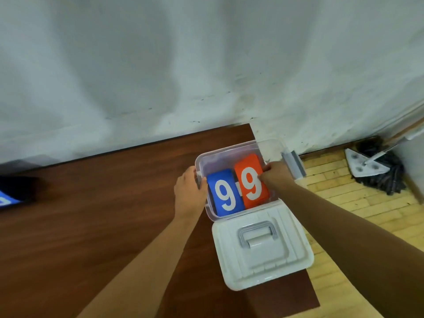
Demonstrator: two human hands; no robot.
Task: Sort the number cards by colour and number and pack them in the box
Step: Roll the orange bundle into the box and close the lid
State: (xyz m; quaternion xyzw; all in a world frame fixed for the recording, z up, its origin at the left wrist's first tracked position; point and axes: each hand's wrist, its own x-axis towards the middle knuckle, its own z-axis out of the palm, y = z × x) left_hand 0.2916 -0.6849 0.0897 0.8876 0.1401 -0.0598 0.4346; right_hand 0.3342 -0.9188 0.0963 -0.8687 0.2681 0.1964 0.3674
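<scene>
A clear plastic box (pixel 226 150) stands open near the right end of the brown table (pixel 91 214). Inside it lie two card stacks side by side: a blue card (pixel 226 195) showing a white 9 on the left, and an orange card (pixel 251 181) showing a white 9 on the right. My left hand (pixel 189 191) grips the box's left wall, fingers curled over the rim. My right hand (pixel 275 175) reaches in from the right and pinches the right edge of the orange card. The box's white lid (pixel 261 246) with a grey handle lies flat on the table just in front of the box.
A dark object with a blue patch (pixel 13 191) lies at the table's far left edge. A white wall stands right behind the table. On the wooden floor to the right rest a mop head and a white triangular pad (pixel 367 166). The table's right edge runs beside the box.
</scene>
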